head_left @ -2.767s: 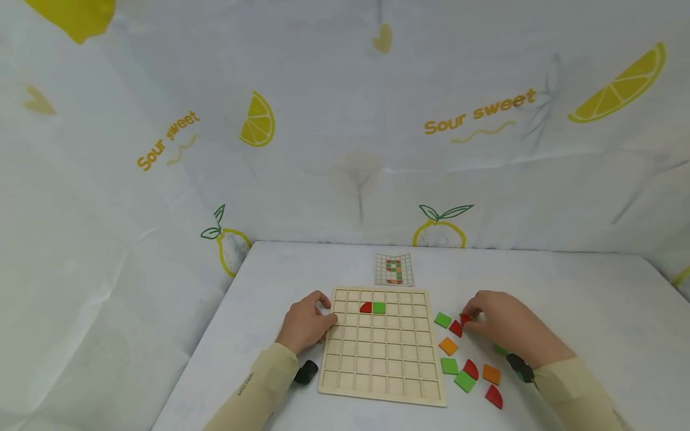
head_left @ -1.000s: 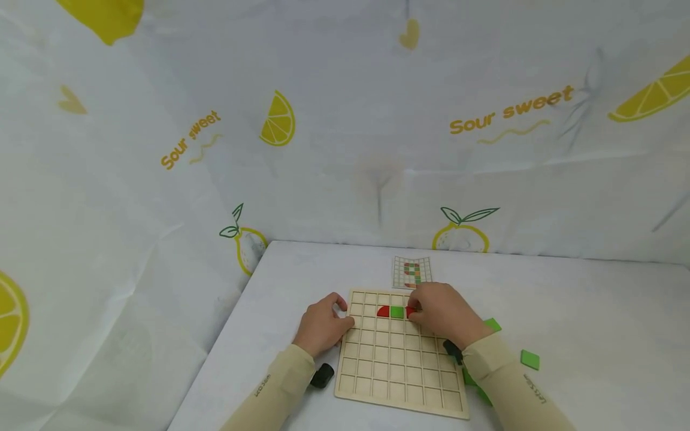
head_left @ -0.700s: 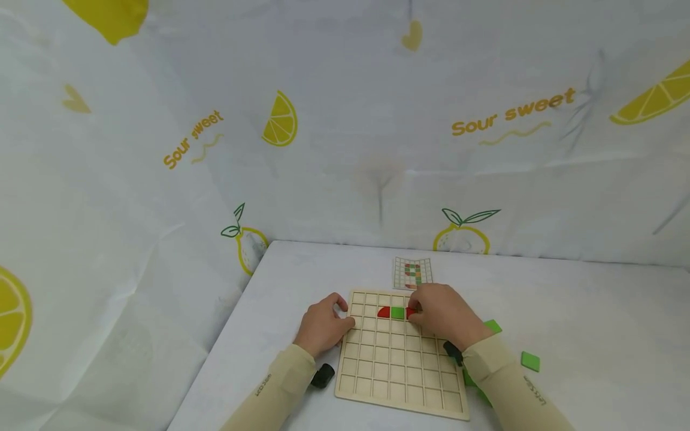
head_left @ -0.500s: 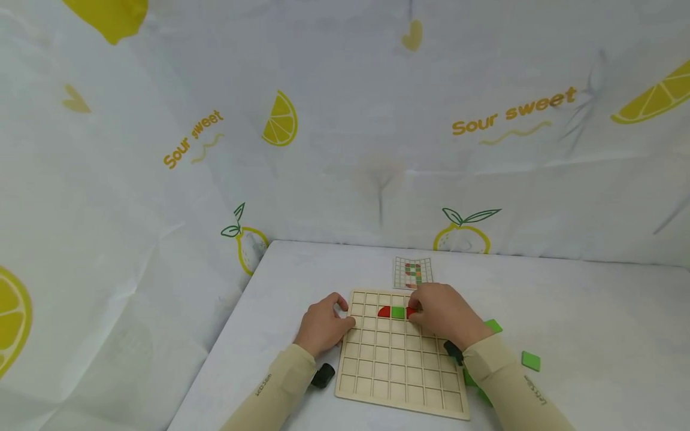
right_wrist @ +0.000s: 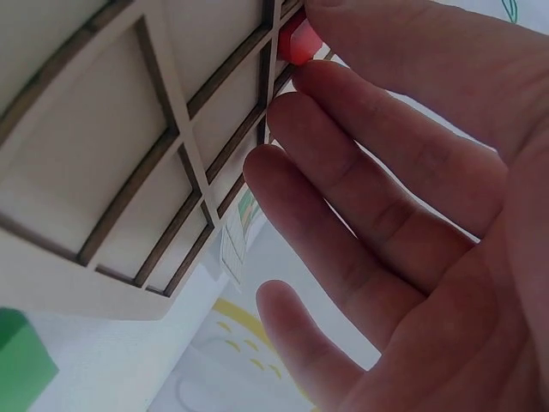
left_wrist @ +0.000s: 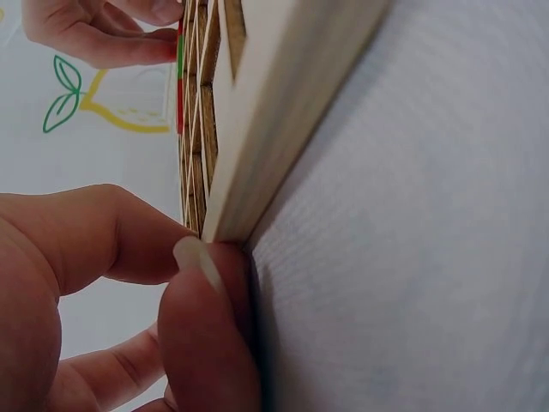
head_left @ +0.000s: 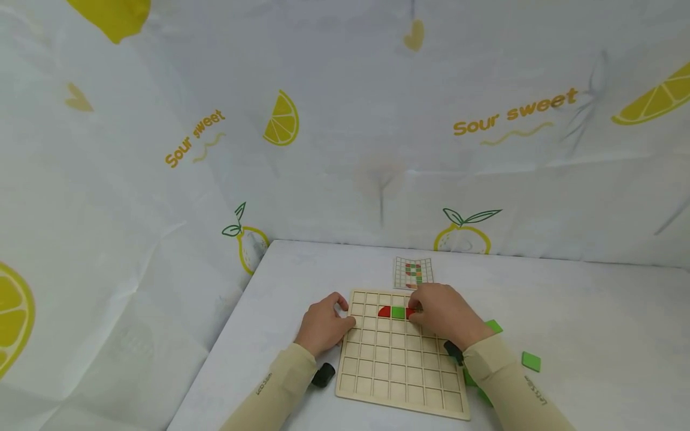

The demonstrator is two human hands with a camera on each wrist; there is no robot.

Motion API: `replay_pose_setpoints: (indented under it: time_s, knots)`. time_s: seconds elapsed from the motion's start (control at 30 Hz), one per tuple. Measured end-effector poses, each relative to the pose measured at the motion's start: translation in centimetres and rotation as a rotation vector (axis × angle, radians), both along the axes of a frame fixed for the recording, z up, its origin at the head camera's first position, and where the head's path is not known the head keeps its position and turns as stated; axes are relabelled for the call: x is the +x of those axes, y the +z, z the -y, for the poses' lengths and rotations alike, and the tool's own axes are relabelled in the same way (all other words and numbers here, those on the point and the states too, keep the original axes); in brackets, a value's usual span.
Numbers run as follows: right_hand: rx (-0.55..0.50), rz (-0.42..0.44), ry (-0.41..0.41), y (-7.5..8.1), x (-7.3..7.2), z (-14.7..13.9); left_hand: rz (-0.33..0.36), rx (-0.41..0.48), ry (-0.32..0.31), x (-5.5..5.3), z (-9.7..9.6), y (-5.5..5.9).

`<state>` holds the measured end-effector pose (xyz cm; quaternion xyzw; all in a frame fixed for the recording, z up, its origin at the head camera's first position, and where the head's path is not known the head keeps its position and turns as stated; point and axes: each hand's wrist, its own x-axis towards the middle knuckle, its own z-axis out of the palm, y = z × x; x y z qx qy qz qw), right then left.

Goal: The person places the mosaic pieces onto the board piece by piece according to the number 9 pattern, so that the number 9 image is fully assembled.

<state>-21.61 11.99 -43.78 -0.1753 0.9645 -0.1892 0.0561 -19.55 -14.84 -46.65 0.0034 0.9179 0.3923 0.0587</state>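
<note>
A wooden grid board [head_left: 383,359] lies flat on the white table. My left hand [head_left: 322,326] is at its left edge; in the left wrist view the thumb [left_wrist: 206,326] and index finger pinch the board's side. Over the upper part of the board, my right hand [head_left: 444,311] pinches a red quarter-circle tile [right_wrist: 298,39] between thumb and index finger, down at a grid cell. Left of it in the same row sit a green square tile [head_left: 398,312] and another red quarter-circle tile [head_left: 384,312]. The right hand partly covers the pinched tile.
A small pattern card [head_left: 412,272] with a coloured grid figure lies behind the board. One green square tile [head_left: 530,361] lies to the right, and more green tiles [head_left: 493,326] show partly behind the right forearm. A lemon-printed cloth [head_left: 345,149] hangs behind the table.
From the tiles right of the board, my right hand has brought a red quarter-circle tile onto it, beside the green square. Over the last second both hands stay nearly still.
</note>
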Motion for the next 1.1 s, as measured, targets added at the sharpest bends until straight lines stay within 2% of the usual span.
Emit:
replay_pose_setpoints:
  time_s: [0.1,0.23,0.47,0.67,0.93,1.1]
  knots:
    - [-0.003,0.001,-0.006,0.0,0.1,-0.2,0.011,0.001,0.001,0.0,0.1,-0.2]
    - [-0.001,0.025,-0.048,0.1,0.6,-1.9,0.031,0.002,-0.003,0.2,-0.1,-0.2]
    - [-0.002,0.083,-0.181,1.8,2.2,-7.9,0.016,-0.003,-0.009,0.1,0.0,-0.2]
    - [0.031,0.106,-0.256,1.7,3.7,-12.2,0.029,-0.015,0.0,0.1,0.1,-0.3]
    - [0.057,0.154,-0.307,0.7,4.0,-13.6,0.029,-0.018,0.006,0.1,0.2,0.0]
    - [0.081,0.137,-0.325,0.1,4.2,-13.5,0.031,-0.007,-0.009,0.2,-0.1,0.0]
